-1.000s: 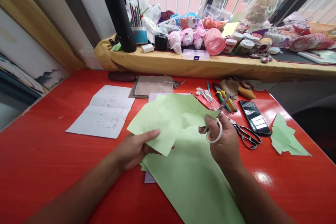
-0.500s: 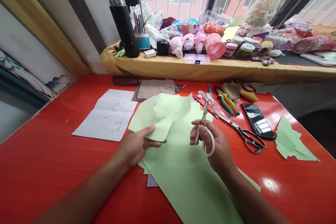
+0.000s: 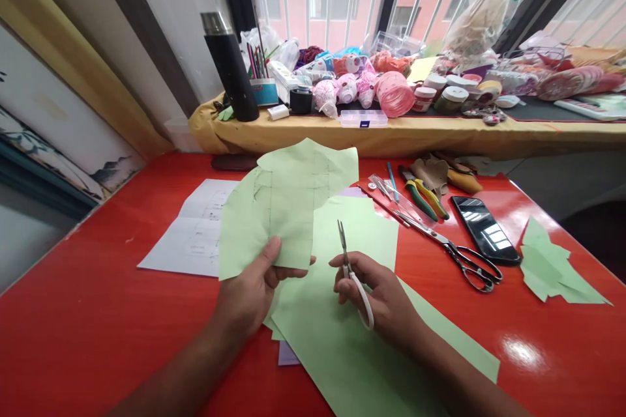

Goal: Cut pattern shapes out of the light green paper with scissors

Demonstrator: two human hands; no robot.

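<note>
A cut piece of light green paper (image 3: 288, 202) with pencil lines drawn on it is raised above the table. My left hand (image 3: 254, 283) pinches its lower edge, thumb in front and fingers behind. Small white-handled scissors (image 3: 359, 293) are in my right hand (image 3: 381, 296), their blades pointing up and away, apart from the paper. Beneath both hands lies a large green sheet (image 3: 357, 352), with a bit of purple paper (image 3: 287, 354) showing under its left edge.
On the red table (image 3: 88, 339) are a drawn-on white sheet (image 3: 180, 241), large black-handled scissors (image 3: 472, 267), a phone (image 3: 484, 229), yellow-green pliers (image 3: 424, 194) and green paper scraps (image 3: 552, 267). A black flask (image 3: 232, 71) and craft supplies crowd the sill behind.
The green paper piece has been lifted and tilted up to face me, showing its pencil lines. My right hand has moved left and lower with the scissors. The view has shifted slightly.
</note>
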